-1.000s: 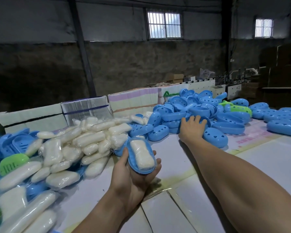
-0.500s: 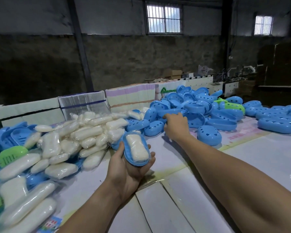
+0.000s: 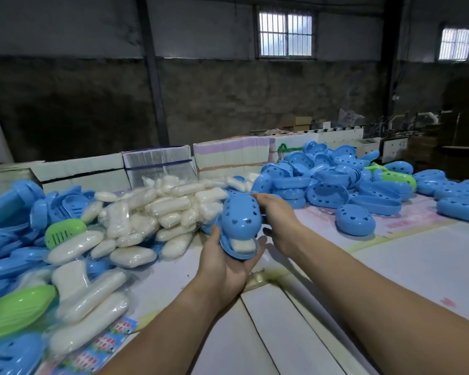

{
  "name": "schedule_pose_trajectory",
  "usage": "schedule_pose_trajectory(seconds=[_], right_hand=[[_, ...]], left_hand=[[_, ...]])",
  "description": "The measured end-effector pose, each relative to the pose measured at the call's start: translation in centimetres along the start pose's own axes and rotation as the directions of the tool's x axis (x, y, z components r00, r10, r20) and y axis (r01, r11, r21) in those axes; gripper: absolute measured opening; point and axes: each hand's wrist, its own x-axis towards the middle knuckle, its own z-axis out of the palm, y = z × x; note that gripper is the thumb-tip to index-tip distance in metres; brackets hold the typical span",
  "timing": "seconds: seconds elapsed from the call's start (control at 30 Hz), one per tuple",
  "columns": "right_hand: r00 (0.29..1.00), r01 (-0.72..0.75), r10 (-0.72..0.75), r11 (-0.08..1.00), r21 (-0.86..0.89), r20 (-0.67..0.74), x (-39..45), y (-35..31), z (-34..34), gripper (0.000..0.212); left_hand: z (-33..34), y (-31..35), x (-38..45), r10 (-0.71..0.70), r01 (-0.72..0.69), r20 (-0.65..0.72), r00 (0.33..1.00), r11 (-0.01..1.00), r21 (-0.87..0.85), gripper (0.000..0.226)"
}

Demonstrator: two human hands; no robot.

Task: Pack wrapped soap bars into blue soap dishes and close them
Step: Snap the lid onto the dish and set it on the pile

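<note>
My left hand (image 3: 225, 262) cradles a blue soap dish base (image 3: 234, 253) with a white wrapped soap bar (image 3: 243, 244) lying in it. My right hand (image 3: 278, 221) grips a blue perforated lid (image 3: 240, 217) by its far end and holds it tilted over the base, its near end raised so the soap still shows. A heap of wrapped soap bars (image 3: 157, 209) lies to the left. A pile of blue lids and dishes (image 3: 333, 182) sits at the back right.
Blue and green dish parts (image 3: 16, 312) with more soap crowd the left edge. Bundled carton stacks (image 3: 157, 163) line the far side of the white table (image 3: 406, 269). A loose blue lid (image 3: 355, 220) lies to the right of my hands.
My right hand took a lid from the blue pile and brought it back over the dish in my left hand, which stayed about where it was.
</note>
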Motion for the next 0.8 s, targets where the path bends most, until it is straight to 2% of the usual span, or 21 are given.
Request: schedule_pose_trajectory(seconds=[0.07, 0.13, 0.23, 0.33, 0.37, 0.43, 0.5, 0.63, 0.67, 0.73, 0.8], right_hand=[[0.991, 0.129, -0.13, 0.963, -0.235, 0.01, -0.3, 0.9, 0.6, 0.025], [0.978, 0.209, -0.191, 0.91, -0.359, 0.083, -0.8, 1.4, 0.7, 0.035], [0.967, 0.237, -0.175, 0.879, -0.414, 0.184, -1.5, 1.1, 0.4, 0.056], [0.957, 0.261, -0.148, 0.815, -0.517, 0.25, -1.8, 0.0, -0.3, 0.047], [0.955, 0.264, -0.137, 0.801, -0.537, 0.265, -1.9, -0.2, -0.5, 0.051], [0.95, 0.264, -0.113, 0.788, -0.556, 0.291, -2.1, -0.5, -0.6, 0.064], [0.946, 0.262, -0.098, 0.793, -0.55, 0.31, -2.4, -0.7, -0.5, 0.066], [0.943, 0.263, -0.105, 0.818, -0.511, 0.316, -2.4, -0.5, -0.5, 0.033], [0.942, 0.269, -0.112, 0.816, -0.512, 0.315, -2.5, -0.5, -0.5, 0.04], [0.943, 0.275, -0.133, 0.828, -0.489, 0.306, -2.4, -0.3, -0.5, 0.074], [0.94, 0.284, -0.149, 0.84, -0.463, 0.308, -2.4, -0.2, -0.3, 0.085]], left_hand=[[0.0, 0.0, 0.0, -0.015, 0.015, 0.014, 1.0, 1.0, -0.028, 0.049], [-0.2, 0.2, 0.1, -0.023, 0.024, 0.03, 0.999, 0.998, -0.058, 0.048], [-0.4, 0.3, 0.1, -0.015, 0.017, 0.044, 0.999, 0.998, -0.066, 0.049], [-0.3, 0.3, 0.0, 0.012, -0.01, 0.047, 0.999, 0.999, -0.031, 0.049], [-0.3, 0.2, -0.1, 0.018, -0.017, 0.048, 0.999, 1.0, -0.017, 0.048], [-0.4, 0.1, 0.0, 0.03, -0.031, 0.054, 0.998, 0.999, 0.014, 0.048], [-0.4, 0.1, 0.0, 0.043, -0.045, 0.057, 0.997, 0.998, 0.038, 0.047], [-0.5, 0.2, 0.1, 0.079, -0.081, 0.047, 0.996, 0.996, 0.04, 0.047], [-0.6, 0.3, 0.1, 0.087, -0.088, 0.039, 0.995, 0.995, 0.038, 0.048], [-0.9, 0.7, 0.1, 0.1, -0.1, 0.019, 0.995, 0.995, 0.004, 0.049], [-1.1, 1.2, 0.1, 0.116, -0.116, 0.003, 0.993, 0.991, -0.059, 0.05]])
